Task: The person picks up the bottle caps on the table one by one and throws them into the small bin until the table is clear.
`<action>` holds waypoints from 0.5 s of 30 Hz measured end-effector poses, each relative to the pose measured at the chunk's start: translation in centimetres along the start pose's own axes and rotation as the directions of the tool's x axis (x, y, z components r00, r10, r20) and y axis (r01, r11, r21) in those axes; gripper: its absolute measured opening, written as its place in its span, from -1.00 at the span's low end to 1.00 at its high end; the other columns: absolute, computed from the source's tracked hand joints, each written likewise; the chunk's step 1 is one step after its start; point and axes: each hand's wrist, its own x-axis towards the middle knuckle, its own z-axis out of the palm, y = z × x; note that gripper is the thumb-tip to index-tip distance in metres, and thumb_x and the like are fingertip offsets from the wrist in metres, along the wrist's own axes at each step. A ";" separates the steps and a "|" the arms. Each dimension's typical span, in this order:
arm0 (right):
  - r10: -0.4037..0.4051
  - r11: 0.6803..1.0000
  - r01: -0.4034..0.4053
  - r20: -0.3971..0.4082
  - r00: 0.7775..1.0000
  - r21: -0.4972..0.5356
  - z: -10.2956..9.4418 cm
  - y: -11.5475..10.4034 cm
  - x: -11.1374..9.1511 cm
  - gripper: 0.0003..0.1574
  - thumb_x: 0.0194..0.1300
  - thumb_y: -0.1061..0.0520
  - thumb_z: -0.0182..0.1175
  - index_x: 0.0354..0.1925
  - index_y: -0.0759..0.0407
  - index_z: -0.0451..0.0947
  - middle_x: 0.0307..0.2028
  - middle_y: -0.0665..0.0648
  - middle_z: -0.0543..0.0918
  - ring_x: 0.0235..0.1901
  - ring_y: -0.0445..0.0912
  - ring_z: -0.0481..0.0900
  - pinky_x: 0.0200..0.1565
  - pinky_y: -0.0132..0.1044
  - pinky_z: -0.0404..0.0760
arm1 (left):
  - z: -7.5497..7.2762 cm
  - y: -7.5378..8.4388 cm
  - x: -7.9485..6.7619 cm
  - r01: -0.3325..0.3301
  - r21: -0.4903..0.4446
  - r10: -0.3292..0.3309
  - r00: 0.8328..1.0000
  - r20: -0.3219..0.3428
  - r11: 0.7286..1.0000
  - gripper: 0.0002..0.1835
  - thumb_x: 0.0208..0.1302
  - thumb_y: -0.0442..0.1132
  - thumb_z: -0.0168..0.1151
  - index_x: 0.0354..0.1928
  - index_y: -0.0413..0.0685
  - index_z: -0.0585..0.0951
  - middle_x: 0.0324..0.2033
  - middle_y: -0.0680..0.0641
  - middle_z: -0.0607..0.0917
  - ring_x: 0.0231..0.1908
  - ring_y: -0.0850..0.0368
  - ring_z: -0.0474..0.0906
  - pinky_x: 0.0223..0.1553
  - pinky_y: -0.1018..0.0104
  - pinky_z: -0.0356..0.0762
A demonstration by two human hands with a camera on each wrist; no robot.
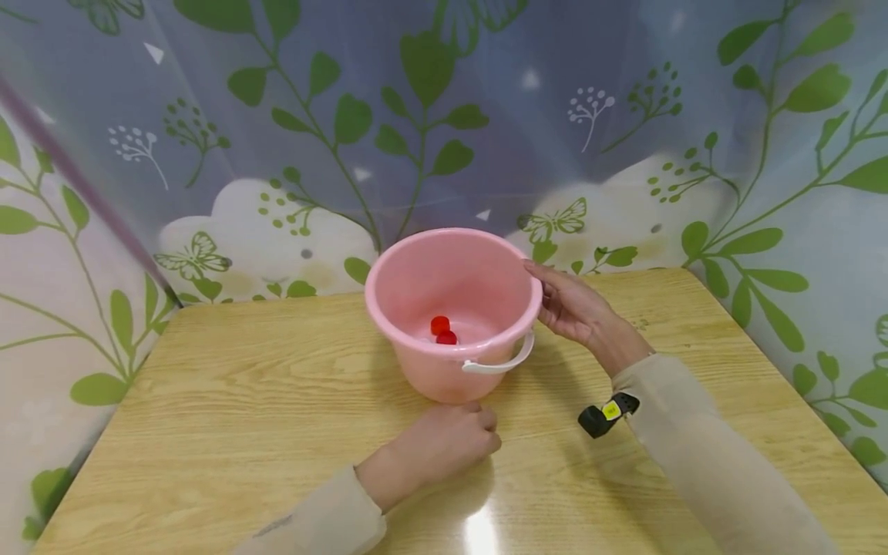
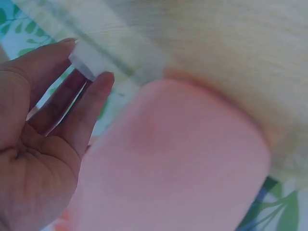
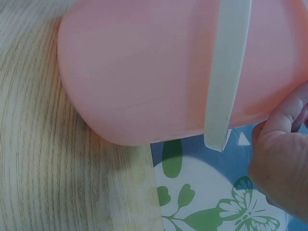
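Observation:
A pink bucket (image 1: pixel 430 370) stands upright on the table, its white handle (image 1: pixel 509 362) lowered on the near right side. Two red round things (image 1: pixel 440 324) lie at its bottom; their kind is too small to tell. My right hand (image 1: pixel 576 308) holds the bucket's rim at the right. In front of the bucket is my left hand (image 1: pixel 444 443), low over the table. The left wrist view shows its thumb and fingers pinching a small white piece (image 2: pixel 89 60) that looks like a cap, close beside the bucket's wall. The head view hides this piece.
The wooden table (image 1: pixel 243 401) reaches back to a leaf-patterned curtain (image 1: pixel 305 154), which also lines both sides. A black wrist device (image 1: pixel 603 416) sits at the right sleeve. A bright reflection marks the table's near edge.

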 end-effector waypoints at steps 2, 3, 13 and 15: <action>0.002 1.000 -0.002 0.000 1.000 -0.004 0.0 0.0 0.0 -0.73 0.31 0.11 0.23 -0.10 0.25 0.56 -0.30 0.14 0.65 -0.37 -0.11 0.66 -0.30 -0.39 0.65 | -1.1 0.2 0.0 -0.008 -0.012 0.008 1.000 0.021 1.000 -0.86 0.17 -0.24 0.31 -0.32 0.24 0.72 -0.39 0.17 0.57 -0.33 0.29 0.47 -0.39 0.54 0.44; 0.002 1.000 -0.003 -0.001 1.000 -0.007 0.0 0.0 0.0 -0.73 0.31 0.10 0.23 -0.10 0.25 0.56 -0.30 0.14 0.65 -0.37 -0.11 0.66 -0.30 -0.39 0.65 | -1.7 0.4 0.0 -0.013 -0.019 0.014 1.000 0.023 1.000 -0.87 0.18 -0.24 0.32 -0.32 0.24 0.72 -0.38 0.18 0.56 -0.33 0.30 0.46 -0.39 0.55 0.44; -0.001 1.000 0.001 0.001 1.000 -0.007 0.1 0.1 0.0 -0.73 0.32 0.10 0.22 -0.10 0.26 0.55 -0.32 0.13 0.64 -0.38 -0.11 0.66 -0.34 -0.40 0.65 | -8.0 0.3 0.4 -0.127 0.068 0.135 0.982 -0.131 0.990 -0.89 0.20 -0.27 0.26 -0.36 0.16 0.69 -0.29 0.15 0.61 -0.27 0.25 0.49 -0.22 0.54 0.42; -0.005 1.000 0.005 0.004 1.000 -0.015 0.1 0.1 0.0 -0.73 0.32 0.10 0.22 -0.10 0.26 0.55 -0.33 0.13 0.64 -0.39 -0.12 0.65 -0.36 -0.40 0.65 | -9.2 -0.1 0.6 -0.129 0.103 0.143 0.979 -0.145 0.986 -0.88 0.20 -0.28 0.26 -0.34 0.16 0.68 -0.27 0.14 0.62 -0.25 0.22 0.50 -0.16 0.52 0.40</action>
